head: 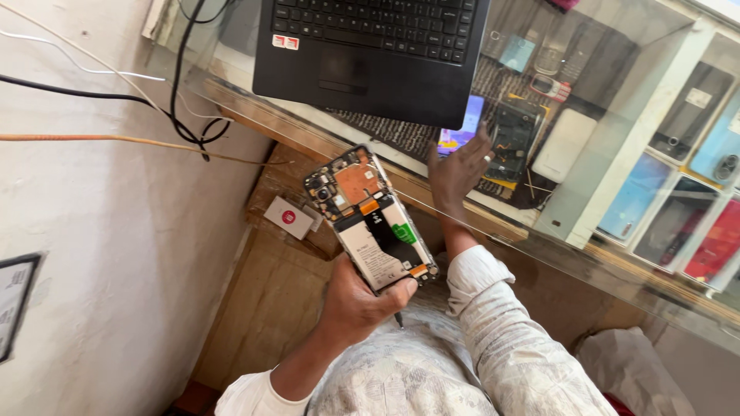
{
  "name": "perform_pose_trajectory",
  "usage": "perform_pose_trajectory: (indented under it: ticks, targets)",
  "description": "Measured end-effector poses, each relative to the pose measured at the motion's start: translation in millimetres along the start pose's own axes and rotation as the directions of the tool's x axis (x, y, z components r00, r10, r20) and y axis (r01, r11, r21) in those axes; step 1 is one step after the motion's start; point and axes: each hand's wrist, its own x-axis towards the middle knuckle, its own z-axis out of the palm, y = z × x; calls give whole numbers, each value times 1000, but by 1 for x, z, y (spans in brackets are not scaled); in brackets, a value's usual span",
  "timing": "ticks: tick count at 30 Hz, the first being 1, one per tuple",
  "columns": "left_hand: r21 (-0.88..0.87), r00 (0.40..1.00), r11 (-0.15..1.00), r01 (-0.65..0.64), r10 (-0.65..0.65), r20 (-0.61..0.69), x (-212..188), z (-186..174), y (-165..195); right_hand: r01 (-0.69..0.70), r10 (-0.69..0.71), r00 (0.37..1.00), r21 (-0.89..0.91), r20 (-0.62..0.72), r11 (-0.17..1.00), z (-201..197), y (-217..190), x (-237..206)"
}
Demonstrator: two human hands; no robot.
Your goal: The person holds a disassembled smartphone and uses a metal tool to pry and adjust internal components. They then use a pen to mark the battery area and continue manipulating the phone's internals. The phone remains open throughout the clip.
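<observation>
The opened smartphone with its back cover removed, battery and circuit board exposed [371,219], is being grasped at its lower end by the left hand [356,302]. Its long axis is being held running up-left, away from the grip. The right hand [456,171] is being extended, fingers spread and holding nothing, onto the glass counter [609,185] beside the black laptop [370,54].

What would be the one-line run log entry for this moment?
left hand: holds opened black smartphone, back cover off | right hand: open, reaching onto glass counter | black laptop: on counter
</observation>
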Motion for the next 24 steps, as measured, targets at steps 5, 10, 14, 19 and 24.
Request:
perform_pose_trajectory:
  ticks: [5, 10, 14, 19, 24]
  targets:
    - [-33, 1000, 999, 29, -30, -7, 2, -5, -6, 52, -52, 998, 10, 32, 999, -7, 0, -12]
    - [-20, 1000, 1000, 10, -10, 8, 1, -3, -11, 193, -194, 980, 36, 48, 981, -30, -6, -29]
    - [-27, 999, 1000, -11, 12, 49, 2, 5, -10, 18, -69, 929, 143, 363, 990, -62, -2, -66]
    - [19, 996, 1000, -20, 18, 83, 3, 25, -9, -437, -195, 695, 622, 692, 650, -123, 36, -114]
    - [39, 985, 998, 46, -51, 163, 6, 63, -14, -738, -233, 550, 597, 802, 315, -171, 75, -126]
